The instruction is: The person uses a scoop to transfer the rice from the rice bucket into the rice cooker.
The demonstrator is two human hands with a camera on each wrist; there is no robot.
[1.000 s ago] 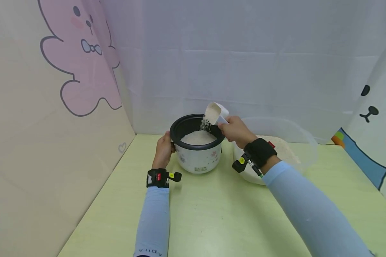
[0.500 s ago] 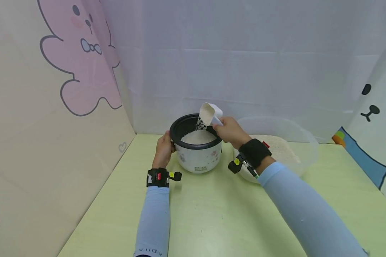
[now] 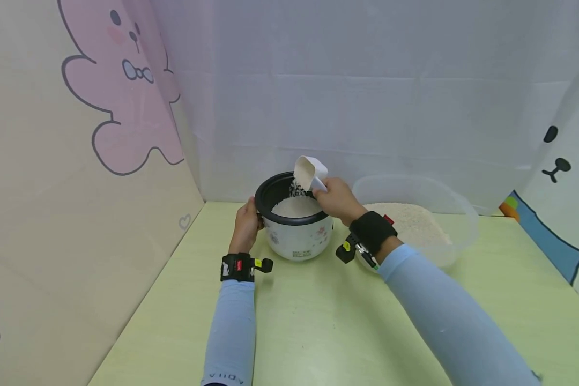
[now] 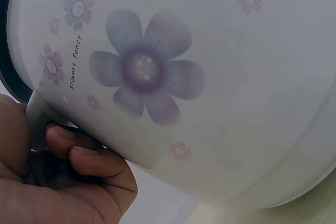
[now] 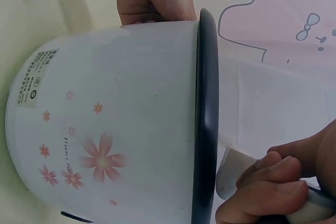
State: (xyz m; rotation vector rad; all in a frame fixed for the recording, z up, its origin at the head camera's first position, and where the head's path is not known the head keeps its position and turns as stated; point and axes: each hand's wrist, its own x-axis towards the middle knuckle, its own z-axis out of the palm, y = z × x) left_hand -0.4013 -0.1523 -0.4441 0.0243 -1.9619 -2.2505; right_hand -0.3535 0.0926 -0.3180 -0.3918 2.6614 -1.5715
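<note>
A white rice cooker with a black rim and printed flowers stands on the table, a mound of rice inside. My left hand grips the side handle of the cooker; in the left wrist view its fingers curl around that handle. My right hand holds a white measuring cup by its handle, tilted over the cooker's opening. Rice grains fall from the cup into the pot. In the right wrist view the cup shows just beyond the rim, partly behind my fingers.
To the right stands a translucent plastic tub with a heap of rice, partly behind my right wrist. The pale green table meets a white curtain at the back and a cartoon-printed sheet on the left.
My right hand has moved left with the measuring cup, which pours rice further toward the middle of the cooker. The left hand has kept its hold on the handle.
</note>
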